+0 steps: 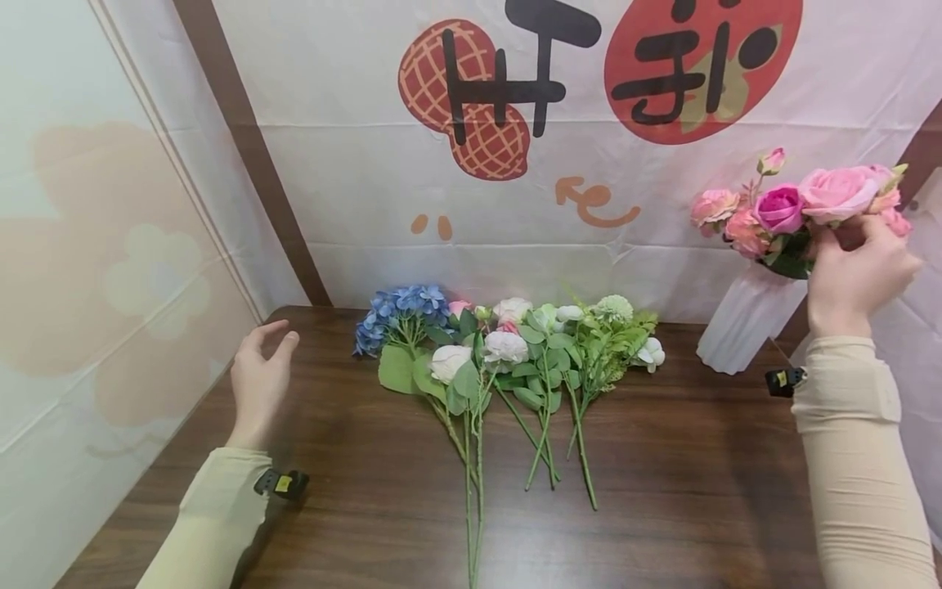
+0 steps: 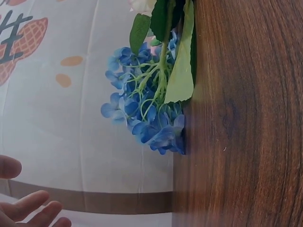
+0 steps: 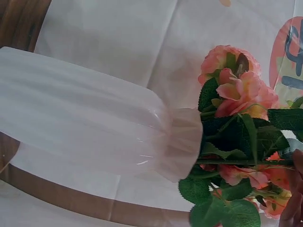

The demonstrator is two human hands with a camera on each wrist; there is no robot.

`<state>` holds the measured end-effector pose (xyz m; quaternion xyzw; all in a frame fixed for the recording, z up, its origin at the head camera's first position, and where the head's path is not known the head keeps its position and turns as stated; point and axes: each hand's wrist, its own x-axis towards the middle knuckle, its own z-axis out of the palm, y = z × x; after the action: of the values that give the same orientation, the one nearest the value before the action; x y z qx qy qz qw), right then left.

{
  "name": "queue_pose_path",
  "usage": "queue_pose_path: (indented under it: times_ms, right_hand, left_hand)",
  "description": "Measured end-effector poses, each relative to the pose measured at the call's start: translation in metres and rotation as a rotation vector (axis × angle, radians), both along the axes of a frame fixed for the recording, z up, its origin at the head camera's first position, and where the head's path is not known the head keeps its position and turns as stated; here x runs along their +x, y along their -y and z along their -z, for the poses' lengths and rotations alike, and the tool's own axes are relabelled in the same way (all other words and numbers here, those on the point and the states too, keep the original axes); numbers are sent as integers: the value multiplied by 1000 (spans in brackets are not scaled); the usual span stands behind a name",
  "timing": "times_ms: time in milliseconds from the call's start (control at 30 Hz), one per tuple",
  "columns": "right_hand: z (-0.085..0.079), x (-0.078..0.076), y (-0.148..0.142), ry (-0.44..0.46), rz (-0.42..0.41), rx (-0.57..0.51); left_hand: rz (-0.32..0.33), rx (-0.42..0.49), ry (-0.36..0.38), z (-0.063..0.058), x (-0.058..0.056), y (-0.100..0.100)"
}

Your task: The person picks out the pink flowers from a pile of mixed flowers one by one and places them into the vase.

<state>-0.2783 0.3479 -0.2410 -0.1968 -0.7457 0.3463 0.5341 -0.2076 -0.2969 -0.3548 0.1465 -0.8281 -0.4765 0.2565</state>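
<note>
At the right, a white ruffled-rim vase point(image 1: 751, 321) stands on the table with pink and coral flowers in its mouth. My right hand point(image 1: 857, 274) is above the rim, just under a large light pink rose point(image 1: 837, 193). In the right wrist view, its fingers point(image 3: 297, 187) pinch a green stem point(image 3: 236, 162) that runs down into the vase mouth. A magenta rose point(image 1: 780, 209) sits beside the light pink one. My left hand point(image 1: 261, 384) hovers over the table's left side, fingers loosely bent and holding nothing. A blue hydrangea point(image 1: 401, 315) lies nearest to it.
Along the back of the brown wooden table point(image 1: 648, 483) lie white roses point(image 1: 450, 362), leafy green stems and a pale green pompom flower point(image 1: 614, 308), stems pointing forward. A printed cloth point(image 1: 353, 164) hangs behind, and another sheet point(image 1: 110, 270) stands at the left.
</note>
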Motion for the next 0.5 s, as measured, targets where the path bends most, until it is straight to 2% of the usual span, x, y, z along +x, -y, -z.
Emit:
queue_pose_path:
  times_ms: [100, 200, 500]
  right_hand:
    - [2, -2, -2, 29, -26, -27]
    - [5, -3, -3, 40, -15, -34]
    - [20, -3, -7, 116, 0, 16]
  left_hand:
    - [-3, -1, -3, 0, 1, 0]
    - [-5, -2, -9, 0, 1, -1]
    - [-1, 11, -2, -2, 2, 0]
